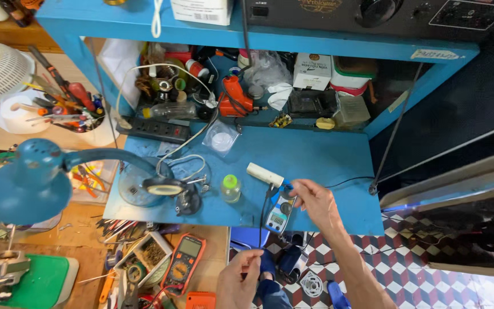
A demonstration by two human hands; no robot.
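Note:
My right hand (314, 201) reaches over the front of the blue workbench (321, 157), its fingers pinched on a thin wire beside a small blue-and-white meter (278, 216). A white oblong device (265, 174) lies just beyond the meter. Low in the view, my left hand (240, 280) is closed on a black cable that runs up toward the meter. A small bottle with a green cap (231, 188) stands to the left of the meter.
A blue desk lamp (24, 183) leans in from the left. A magnifier on a stand (167, 187), a black power strip (154, 129), an orange tool (233, 97), a cup of screwdrivers (67, 106) and an orange multimeter (184, 260) crowd the area. Checkered floor lies below.

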